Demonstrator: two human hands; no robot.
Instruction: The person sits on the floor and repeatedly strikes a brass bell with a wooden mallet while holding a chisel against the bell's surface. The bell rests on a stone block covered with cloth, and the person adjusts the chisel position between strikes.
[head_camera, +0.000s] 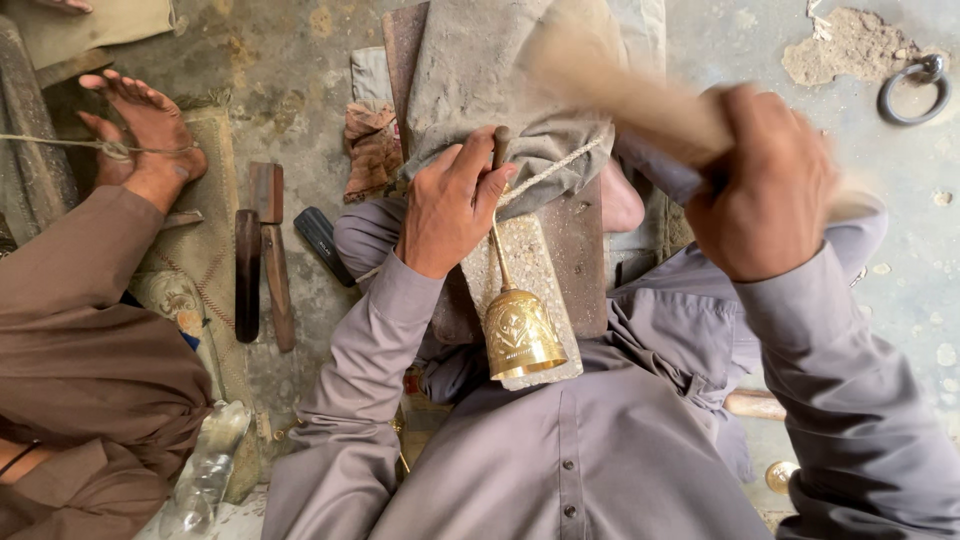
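Bell: a brass bell (520, 335) with engraved pattern lies on its side on a speckled stone block (535, 262), mouth toward 6 o'clock, thin stem running up toward 12 o'clock.
Where it is: on the person's lap, just below the middle of the view, with a dark wooden board (580, 250) under the block.
Left hand (450, 205): fingers curled together and clamped on the wooden top of the bell's stem, pinning it against a grey cloth bundle (490, 90); a cord (550, 170) crosses just at 3 o'clock of the knuckles.
Right hand (765, 185): fist closed tight on a pale wooden mallet (620, 85), blurred, its head up at 11 o'clock of the fist.
Doing it well, as I judge: keep the stem pinned so the bell cannot roll on the block, strike squarely, and keep the holding fingers clear of the blow.
Risk: a glancing hit could dent the engraved wall.
Containers: I see none; the bell's own mouth is turned away, so its inside cannot be told.
At 9 o'clock: dark flat tools (262, 255) lie on the floor, beside a patterned mat (195, 280).
Far 9 o'clock: another person in a brown sleeve (90, 310), their bare foot (150, 125) looped by a string.
At 1 o'clock: a metal ring (913, 88) on the concrete floor (290, 70).
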